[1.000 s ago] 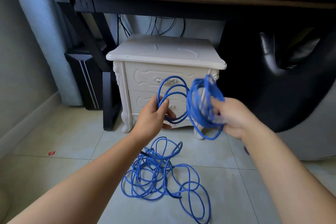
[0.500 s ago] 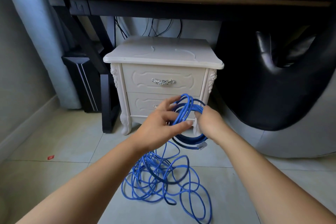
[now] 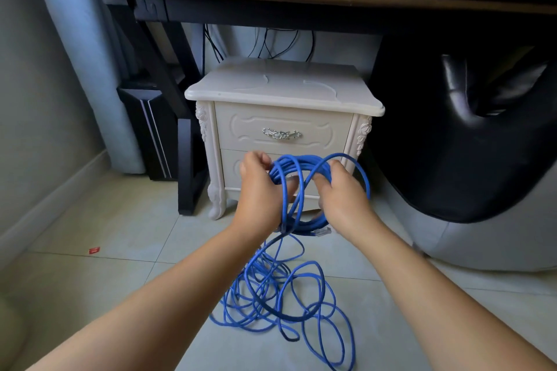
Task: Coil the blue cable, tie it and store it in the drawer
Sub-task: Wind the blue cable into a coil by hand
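Both hands, left (image 3: 261, 190) and right (image 3: 340, 196), grip the blue cable coil (image 3: 297, 164); uncoiled slack (image 3: 280, 295) lies directly below, on the floor.

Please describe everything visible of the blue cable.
The blue cable is thin and looks plastic-jacketed. Part of it is wound into a coil of several loops, held in front of the nightstand: the left hand grips its left side, the right hand its right. A clear plug hangs at the coil's bottom. The rest lies in a loose tangle on the tiled floor.

Blue cable (image 3: 297, 190), cream nightstand (image 3: 283, 90), black chair (image 3: 470, 159).
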Demonstrator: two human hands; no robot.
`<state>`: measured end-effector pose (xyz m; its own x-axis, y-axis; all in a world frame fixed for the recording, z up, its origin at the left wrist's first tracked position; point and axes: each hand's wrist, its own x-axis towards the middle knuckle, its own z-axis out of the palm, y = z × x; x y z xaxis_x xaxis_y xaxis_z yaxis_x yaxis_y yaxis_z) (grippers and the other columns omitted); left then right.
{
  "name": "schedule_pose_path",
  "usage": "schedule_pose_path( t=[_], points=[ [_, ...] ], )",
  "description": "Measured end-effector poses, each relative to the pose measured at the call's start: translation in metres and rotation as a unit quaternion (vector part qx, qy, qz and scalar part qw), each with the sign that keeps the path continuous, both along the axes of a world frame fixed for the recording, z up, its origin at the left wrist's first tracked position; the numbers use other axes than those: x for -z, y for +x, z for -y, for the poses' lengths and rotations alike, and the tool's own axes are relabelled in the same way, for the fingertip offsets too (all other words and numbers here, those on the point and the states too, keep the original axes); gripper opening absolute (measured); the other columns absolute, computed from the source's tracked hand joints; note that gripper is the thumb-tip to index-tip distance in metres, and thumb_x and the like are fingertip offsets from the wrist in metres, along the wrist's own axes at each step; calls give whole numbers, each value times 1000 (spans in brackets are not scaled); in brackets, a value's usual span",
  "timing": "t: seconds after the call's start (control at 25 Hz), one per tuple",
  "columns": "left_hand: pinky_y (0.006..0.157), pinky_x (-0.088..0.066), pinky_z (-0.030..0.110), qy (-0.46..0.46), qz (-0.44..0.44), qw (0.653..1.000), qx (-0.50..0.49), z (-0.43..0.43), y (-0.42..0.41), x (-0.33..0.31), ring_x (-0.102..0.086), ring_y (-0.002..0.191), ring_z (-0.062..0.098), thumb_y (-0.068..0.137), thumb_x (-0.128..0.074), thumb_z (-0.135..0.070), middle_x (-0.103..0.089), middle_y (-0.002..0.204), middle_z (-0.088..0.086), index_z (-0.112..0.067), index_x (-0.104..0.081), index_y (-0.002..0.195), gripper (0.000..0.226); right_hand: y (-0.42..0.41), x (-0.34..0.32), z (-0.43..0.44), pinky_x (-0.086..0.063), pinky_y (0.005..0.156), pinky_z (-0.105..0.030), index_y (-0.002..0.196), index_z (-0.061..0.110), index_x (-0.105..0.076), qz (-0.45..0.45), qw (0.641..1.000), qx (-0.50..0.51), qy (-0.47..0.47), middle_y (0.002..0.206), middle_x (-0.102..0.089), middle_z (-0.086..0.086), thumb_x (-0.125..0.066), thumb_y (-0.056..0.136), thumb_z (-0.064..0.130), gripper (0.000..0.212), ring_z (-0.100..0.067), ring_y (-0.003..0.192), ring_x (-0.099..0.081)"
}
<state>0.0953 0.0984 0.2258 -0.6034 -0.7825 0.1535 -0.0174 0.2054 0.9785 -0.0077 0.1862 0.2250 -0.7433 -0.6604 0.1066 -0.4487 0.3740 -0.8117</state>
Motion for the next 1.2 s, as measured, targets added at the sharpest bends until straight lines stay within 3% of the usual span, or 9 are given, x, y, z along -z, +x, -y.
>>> schedule_pose_path(
  t=[0.16, 0.36, 0.48, 0.6, 0.68, 0.8, 0.92, 1.04, 1.2],
  points=[
    [71, -53, 24, -111, 18, 991, -72, -8, 1, -6, -57, 76, 23, 87, -64, -7, -31, 104, -5, -14, -44, 104, 28, 6, 1, 2, -34, 58, -32, 97, 15, -44, 9, 999, 6, -40, 68, -39, 4, -41, 102, 22, 8, -14, 56, -38],
    [56, -39, 9, -100, 62, 991, -66, 4, 1, -4, -47, 63, 4, 91, -50, 1, -39, 109, 7, -17, -38, 111, 30, 18, -8, -4, -36, 56, -26, 109, 19, -46, 62, 998, -26, 4, 72, -52, 1, -42, 102, 25, 10, -14, 62, -49],
    [70, -47, 30, -108, 53, 991, -56, 8, 1, -7, -49, 76, 17, 93, -37, -13, -39, 111, 7, -26, -37, 110, 21, 16, -28, -16, -36, 59, -27, 108, 20, -50, 100, 981, -79, 149, 81, -62, -2, -47, 96, 29, 16, -13, 68, -51],
    [73, -45, 45, -203, 96, 973, -54, 8, 3, -10, -47, 75, 28, 90, -41, 3, -35, 113, 6, -18, -36, 123, 39, 11, -54, -37, -49, 73, -38, 84, 8, -64, -46, 955, -76, 281, 86, -71, -11, -47, 90, 31, 29, -25, 75, -59],
    [70, -45, 49, -217, 106, 968, -70, 8, 1, -11, -49, 74, 33, 89, -37, 7, -34, 113, 8, -13, -37, 126, 41, 20, -64, -43, -54, 76, -41, 79, 6, -68, -129, 968, -24, 216, 86, -72, -11, -47, 85, 36, 36, -29, 78, -64],
    [60, -41, 48, -260, 149, 950, -84, 7, -2, -11, -50, 69, 39, 90, -36, 6, -36, 113, 10, -13, -38, 124, 39, 42, -67, -34, -57, 73, -40, 78, 16, -67, -117, 989, 11, 90, 67, -69, -4, -43, 69, 58, 49, -27, 72, -67],
    [53, -38, 41, -301, 163, 938, -57, 4, -2, -8, -52, 68, 36, 86, -42, 3, -30, 110, 2, -13, -37, 124, 41, 36, -49, -17, -50, 66, -31, 82, 27, -62, -115, 985, -18, 130, 64, -60, 7, -50, 71, 76, 52, -16, 67, -61],
    [53, -38, 40, -324, 168, 930, -34, 9, 0, -7, -51, 68, 32, 80, -43, 8, -30, 113, 2, -11, -37, 124, 49, 27, -32, -8, -32, 51, -25, 73, 10, -60, 20, 993, -92, 65, 61, -48, 2, -64, 86, 54, 46, -11, 50, -39],
    [69, -44, 43, -285, 118, 950, -56, 20, -2, -7, -55, 87, 34, 80, -45, 14, -34, 118, 6, -8, -41, 123, 48, 9, -23, -4, -34, 41, -16, 83, 10, -68, 97, 995, -7, 14, 52, -56, 5, -56, 96, 30, 26, -4, 37, -44]
  ],
)
